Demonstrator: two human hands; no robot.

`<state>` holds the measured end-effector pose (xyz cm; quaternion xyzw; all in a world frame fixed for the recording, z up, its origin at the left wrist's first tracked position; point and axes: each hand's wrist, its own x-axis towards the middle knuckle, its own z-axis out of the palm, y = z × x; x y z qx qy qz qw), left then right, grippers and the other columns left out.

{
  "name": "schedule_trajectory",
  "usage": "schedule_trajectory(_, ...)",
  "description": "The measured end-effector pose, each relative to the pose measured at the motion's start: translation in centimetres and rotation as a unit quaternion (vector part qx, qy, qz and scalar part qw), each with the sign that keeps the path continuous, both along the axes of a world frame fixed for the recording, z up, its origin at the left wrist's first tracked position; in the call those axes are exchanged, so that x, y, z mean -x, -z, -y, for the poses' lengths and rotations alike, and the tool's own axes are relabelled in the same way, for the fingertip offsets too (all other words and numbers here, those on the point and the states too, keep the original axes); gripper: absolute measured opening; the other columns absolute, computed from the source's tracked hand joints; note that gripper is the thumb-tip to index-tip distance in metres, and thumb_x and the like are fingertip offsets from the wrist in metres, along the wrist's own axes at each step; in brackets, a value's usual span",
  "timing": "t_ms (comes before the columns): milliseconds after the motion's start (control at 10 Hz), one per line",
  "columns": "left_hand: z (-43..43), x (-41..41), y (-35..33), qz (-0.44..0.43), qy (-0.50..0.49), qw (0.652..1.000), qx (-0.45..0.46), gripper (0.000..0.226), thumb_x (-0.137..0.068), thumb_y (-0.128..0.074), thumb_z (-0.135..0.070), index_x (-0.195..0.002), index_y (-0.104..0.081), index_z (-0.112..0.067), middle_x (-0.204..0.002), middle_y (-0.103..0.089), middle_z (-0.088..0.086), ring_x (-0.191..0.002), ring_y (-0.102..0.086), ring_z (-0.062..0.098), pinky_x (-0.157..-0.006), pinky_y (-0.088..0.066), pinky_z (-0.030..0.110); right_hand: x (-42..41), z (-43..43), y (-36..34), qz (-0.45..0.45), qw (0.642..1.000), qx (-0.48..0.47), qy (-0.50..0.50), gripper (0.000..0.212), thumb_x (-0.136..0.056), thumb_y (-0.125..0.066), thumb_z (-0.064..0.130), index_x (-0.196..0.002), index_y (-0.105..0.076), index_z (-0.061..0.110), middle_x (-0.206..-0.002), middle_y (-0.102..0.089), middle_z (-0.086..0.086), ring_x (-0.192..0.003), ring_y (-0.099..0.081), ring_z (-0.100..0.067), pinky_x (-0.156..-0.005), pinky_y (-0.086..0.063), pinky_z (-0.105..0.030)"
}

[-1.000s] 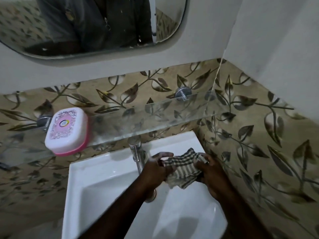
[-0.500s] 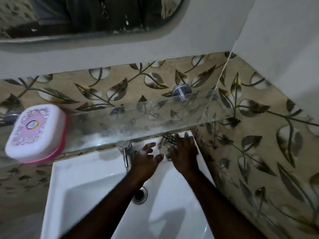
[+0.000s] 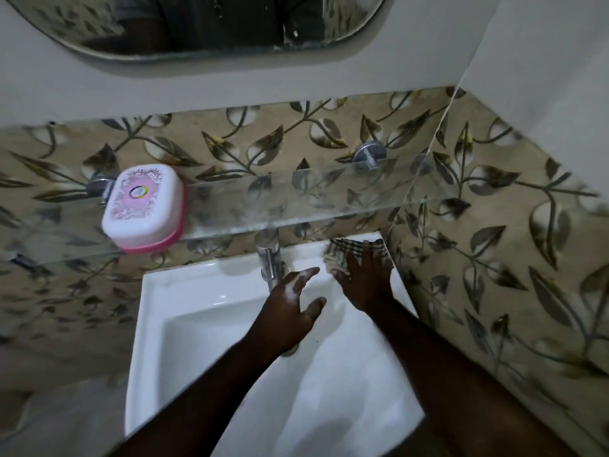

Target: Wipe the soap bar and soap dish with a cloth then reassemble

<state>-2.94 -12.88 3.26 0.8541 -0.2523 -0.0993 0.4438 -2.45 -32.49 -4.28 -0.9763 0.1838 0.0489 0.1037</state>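
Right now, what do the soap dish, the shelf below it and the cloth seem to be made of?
The soap dish: likely glossy moulded plastic; smooth white lid, pink base. The shelf: clear glass, probably; the tile pattern shows through it. The cloth: woven fabric, matte; checked stripes and creases under the right hand.

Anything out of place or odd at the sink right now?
The closed soap dish sits at the glass shelf's front edge, possibly overhanging. Whitish patches on the left hand could be lather or glare. Nothing spilled or damaged shows.
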Motion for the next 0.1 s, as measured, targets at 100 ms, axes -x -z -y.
schedule_trajectory(100,-1.87,0.46,-0.08,0.035,-0.003,0.999,0.033,0.046,-0.085,-0.070,-0.015,-0.129,-0.057,-0.011,-0.114,-0.065,0.005,-0.100,-0.062,0.016,-0.086,-0.049,0.026,2.61,-3.20,0.18,0.115,0.990,-0.068,0.052,0.049,-0.093,-0.052,0.050,-0.117,-0.068,0.010,-0.133,-0.056,-0.022,-0.128,-0.049,-0.038,-0.108,-0.033,-0.054)
